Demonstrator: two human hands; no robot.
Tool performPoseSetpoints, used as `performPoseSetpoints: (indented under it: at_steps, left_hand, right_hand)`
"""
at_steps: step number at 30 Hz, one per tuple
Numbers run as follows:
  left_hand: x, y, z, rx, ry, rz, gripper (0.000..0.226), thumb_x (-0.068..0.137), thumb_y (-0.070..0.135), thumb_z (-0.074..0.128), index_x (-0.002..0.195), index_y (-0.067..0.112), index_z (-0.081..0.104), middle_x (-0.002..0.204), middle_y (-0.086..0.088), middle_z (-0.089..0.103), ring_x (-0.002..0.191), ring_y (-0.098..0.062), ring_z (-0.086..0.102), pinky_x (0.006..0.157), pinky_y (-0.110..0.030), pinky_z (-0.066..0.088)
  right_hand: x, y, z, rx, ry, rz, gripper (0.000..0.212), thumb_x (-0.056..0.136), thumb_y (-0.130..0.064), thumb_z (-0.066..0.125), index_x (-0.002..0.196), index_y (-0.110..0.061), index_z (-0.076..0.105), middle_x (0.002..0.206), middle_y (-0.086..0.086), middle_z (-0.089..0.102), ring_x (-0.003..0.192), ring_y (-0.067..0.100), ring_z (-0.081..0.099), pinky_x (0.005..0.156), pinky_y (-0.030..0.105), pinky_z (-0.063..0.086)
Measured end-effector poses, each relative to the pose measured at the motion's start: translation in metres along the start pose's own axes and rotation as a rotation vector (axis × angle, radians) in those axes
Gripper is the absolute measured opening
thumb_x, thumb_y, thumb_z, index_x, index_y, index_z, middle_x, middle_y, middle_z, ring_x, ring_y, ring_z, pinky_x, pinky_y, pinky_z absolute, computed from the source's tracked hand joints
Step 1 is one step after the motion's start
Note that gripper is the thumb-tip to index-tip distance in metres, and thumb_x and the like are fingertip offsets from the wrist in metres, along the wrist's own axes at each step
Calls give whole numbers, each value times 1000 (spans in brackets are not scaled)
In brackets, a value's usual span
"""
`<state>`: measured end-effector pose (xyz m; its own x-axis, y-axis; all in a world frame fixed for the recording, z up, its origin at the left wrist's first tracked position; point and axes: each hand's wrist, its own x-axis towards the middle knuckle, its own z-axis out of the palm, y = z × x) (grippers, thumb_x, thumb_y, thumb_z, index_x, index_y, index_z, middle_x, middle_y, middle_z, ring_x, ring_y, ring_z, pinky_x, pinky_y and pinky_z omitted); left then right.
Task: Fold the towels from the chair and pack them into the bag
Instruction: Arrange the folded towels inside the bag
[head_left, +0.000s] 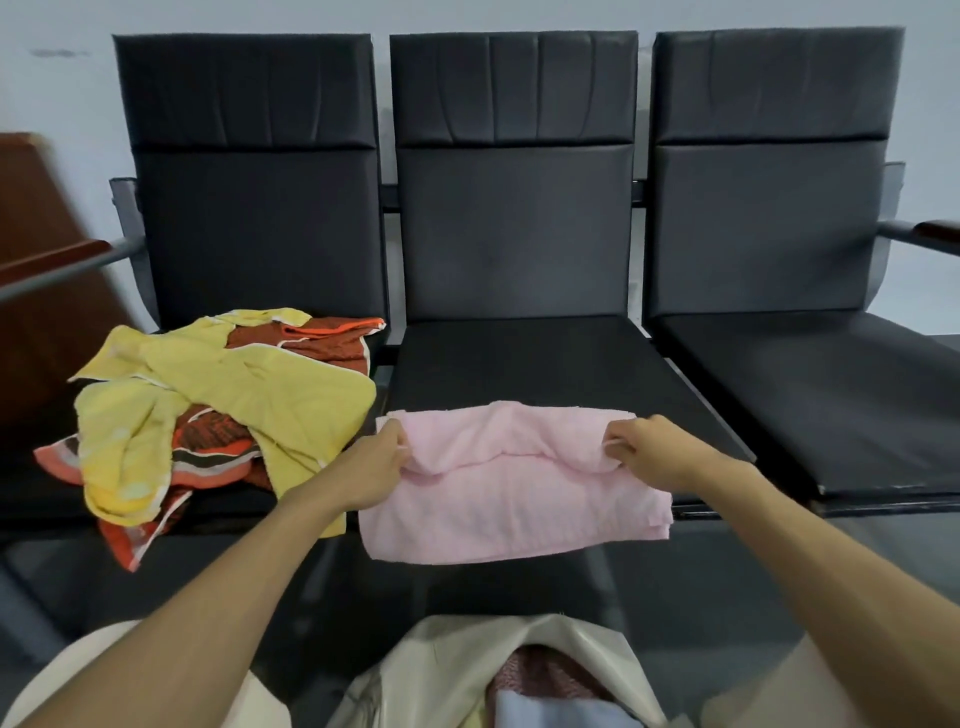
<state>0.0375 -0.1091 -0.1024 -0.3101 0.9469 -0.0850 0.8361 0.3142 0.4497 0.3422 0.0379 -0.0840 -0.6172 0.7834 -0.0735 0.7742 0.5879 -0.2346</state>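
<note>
Task partly done: left hand (376, 462) and right hand (641, 449) each pinch the pink towel (511, 499), half-folded on the middle chair (519, 358); bag (457, 670) already holds some; a yellow and orange heap (208, 410) awaits folding.

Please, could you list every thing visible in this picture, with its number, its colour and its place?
seats: three, black, in a row by the wall.
pink towel: one, pink, partly folded, front of the middle seat.
loose towels: count unclear, yellow and orange-brown, heaped on the left seat.
bag: one, beige, open, bottom centre.
wooden panel: one, brown, far left.
left hand: one, pinches the pink towel's left end.
right hand: one, pinches its right end.
</note>
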Motion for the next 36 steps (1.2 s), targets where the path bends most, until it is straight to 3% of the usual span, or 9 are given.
performPoseSetpoints:
  at_steps: [4,8,13,17,21,26,30,33,36]
  left_hand:
    - [3,-12,10,90,-72,50,8,102,22,36,104,20,43,123,-11,56,106,-27,57,93,-45,48]
    - [20,-17,6,124,-113,75,37,104,21,35,140,19,33,124,-1,50,104,-16,54,92,-35,48]
    - [52,-22,9,29,-4,89,11,102,18,40,113,17,44,145,-1,45,119,-18,49,98,-32,42]
    - [65,-7,7,-189,253,-3,9,100,16,44,102,11,50,116,-6,60,103,-23,56,82,-36,44]
    - [67,2,-10,-357,546,-57,6,101,17,43,101,15,49,94,-8,63,85,-24,60,66,-36,44]
    - [45,20,-34,-374,807,-4,9,101,20,45,105,15,52,93,-2,59,85,-23,57,69,-32,43]
    - [19,31,-53,-228,958,24,25,103,17,40,116,14,61,94,-2,61,89,-25,57,69,-32,42]
    - [-2,35,-67,-336,1044,67,25,101,12,41,101,8,66,79,1,58,77,-21,55,61,-27,37]
    - [-21,43,-73,-530,1108,267,22,102,19,44,98,11,64,60,10,57,54,-7,55,51,-16,41]
  right_hand:
    - [2,9,3,-11,-45,8,15,94,-23,56,107,-22,62,82,-7,53,82,17,53,72,26,43]
    - [17,13,5,-45,-68,33,19,95,-24,56,114,-24,58,86,-2,52,82,22,54,73,30,46]
    - [41,21,21,78,81,52,18,97,-20,51,112,-20,61,94,2,64,82,23,57,75,32,48]
    - [58,22,23,133,194,81,22,98,-13,48,106,-15,68,95,8,65,80,28,59,69,31,47]
    - [59,16,8,250,470,85,19,98,-9,48,97,-6,67,85,9,66,77,29,59,59,30,36]
    - [41,6,-16,503,684,133,22,101,-14,42,98,-15,63,69,4,66,64,12,63,62,27,49]
    - [17,-2,-45,556,953,97,20,99,-16,44,100,-14,64,78,4,64,71,18,58,63,28,44]
    - [-3,-11,-65,643,1109,44,19,100,-14,45,98,-16,63,72,-11,58,62,2,55,60,12,42]
    - [-19,-19,-77,747,1232,28,20,102,-15,41,91,-25,55,66,-9,58,54,10,59,59,28,52]
